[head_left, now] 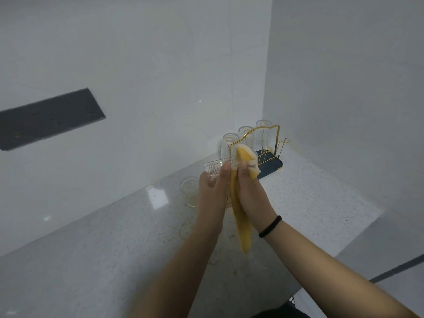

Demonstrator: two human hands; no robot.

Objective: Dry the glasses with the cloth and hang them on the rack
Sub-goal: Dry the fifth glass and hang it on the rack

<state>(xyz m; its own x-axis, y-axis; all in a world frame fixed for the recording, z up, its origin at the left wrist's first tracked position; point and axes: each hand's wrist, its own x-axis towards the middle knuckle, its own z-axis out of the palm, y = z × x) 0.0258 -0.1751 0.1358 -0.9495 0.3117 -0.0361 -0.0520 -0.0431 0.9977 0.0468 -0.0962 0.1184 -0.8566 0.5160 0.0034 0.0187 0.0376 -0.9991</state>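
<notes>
My left hand (212, 191) grips a clear ribbed glass (214, 169), held on its side above the counter. My right hand (249, 191) holds a yellow cloth (243, 223) bunched against the glass's mouth; the cloth's tail hangs down between my wrists. Behind my hands stands a gold wire rack (273, 143) on a dark tray (274, 167), with three glasses (245, 134) hung upside down on it. Another ribbed glass (189, 191) stands upright on the counter to the left of my hands.
The grey speckled counter (114, 237) runs into a corner between two white walls. A dark panel (48, 118) is set in the left wall. Faint wet rings (174, 232) mark the counter below my hands. The counter edge drops off at the lower right.
</notes>
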